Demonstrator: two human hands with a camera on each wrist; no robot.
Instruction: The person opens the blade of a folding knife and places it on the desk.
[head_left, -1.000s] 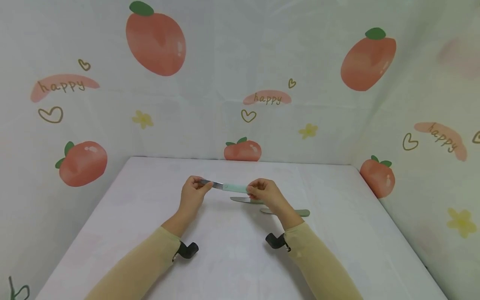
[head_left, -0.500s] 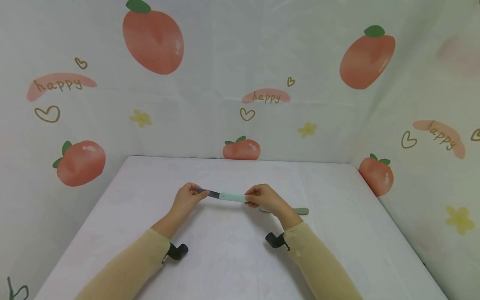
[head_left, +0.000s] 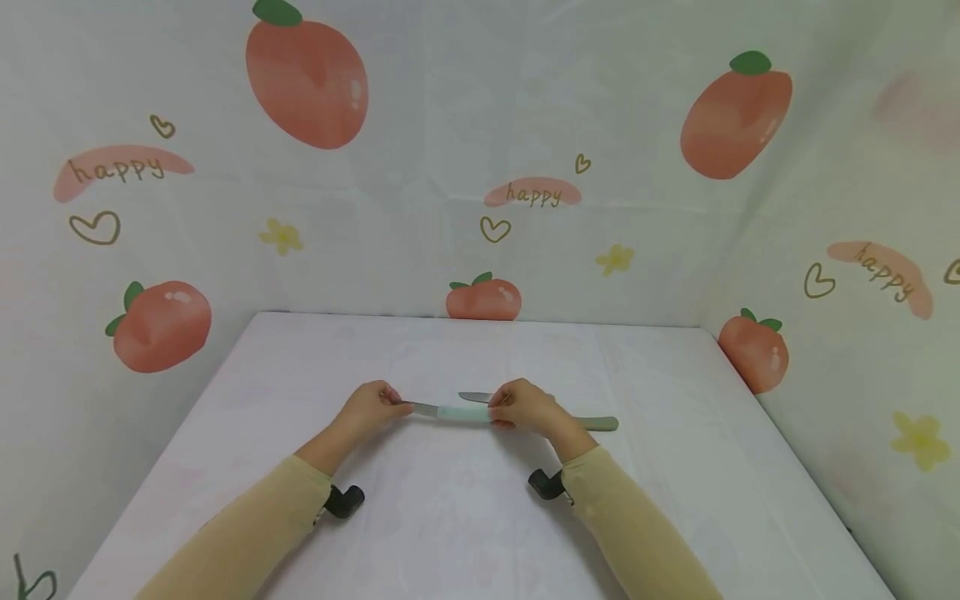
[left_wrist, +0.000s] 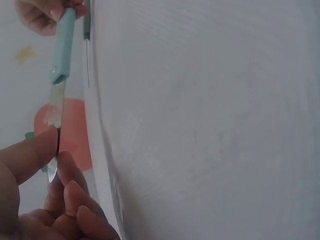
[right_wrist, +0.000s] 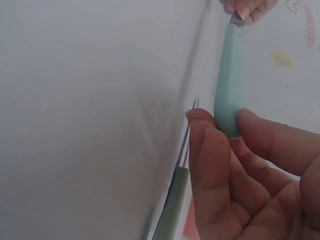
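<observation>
A knife with a mint-green handle (head_left: 463,413) is stretched level between both hands, low over the white table. My left hand (head_left: 369,405) pinches its metal blade (left_wrist: 56,102) near the tip, between thumb and fingers. At the other end, my right hand (head_left: 525,405) pinches the butt of the handle. Behind the right hand lies a second knife, whose blade (head_left: 474,397) sticks out to the left. A further knife's grey-green handle (head_left: 597,423) shows to the right of the right wrist, its blade hidden. The right wrist view shows a grey-green handle (right_wrist: 172,207) below the fingers.
The white tabletop (head_left: 442,517) reaches back to a white cloth wall (head_left: 420,225) printed with red fruit, hearts and the word "happy". Another cloth wall (head_left: 847,367) stands along the right. Each wrist carries a small black camera (head_left: 345,502).
Both hands have come down and toward me with the mint-green knife, lowering it toward the table. The back knife's blade, covered half a second ago, shows behind the right hand again.
</observation>
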